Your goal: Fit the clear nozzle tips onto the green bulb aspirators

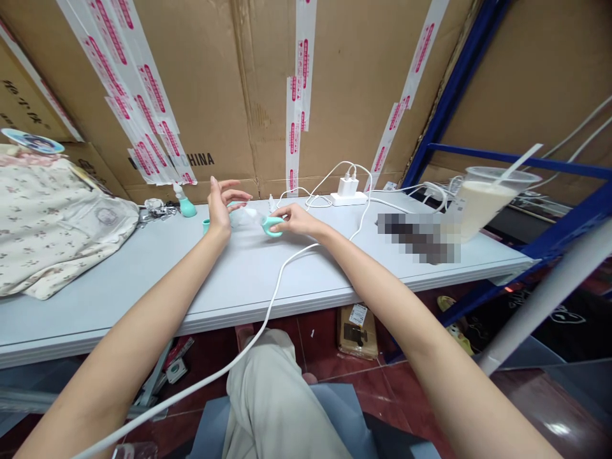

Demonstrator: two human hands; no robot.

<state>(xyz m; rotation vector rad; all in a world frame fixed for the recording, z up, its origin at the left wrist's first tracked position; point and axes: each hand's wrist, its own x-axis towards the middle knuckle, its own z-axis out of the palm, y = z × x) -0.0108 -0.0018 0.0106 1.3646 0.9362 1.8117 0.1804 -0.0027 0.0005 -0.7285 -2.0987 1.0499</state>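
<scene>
My right hand (299, 220) is closed on a mint-green loop-shaped piece (272, 225), held just above the grey-white table. A clear, whitish part (249, 217) extends from it towards the left; its exact shape is blurred. Facing it, my left hand (222, 205) is raised on edge with fingers stretched out and apart. Another mint-green piece (206, 226) shows beside my left wrist, mostly hidden by the hand. Farther back on the left stands a small mint-green squeeze bulb (187, 207) with a clear tip.
A white cable (277, 287) crosses the table and my lap. At the back sit a charger (348, 185) and power strip (349, 199). A drink cup (482, 204) with a straw stands right, beside a blurred-out item (415, 237). Floral cloth (62, 217) lies left.
</scene>
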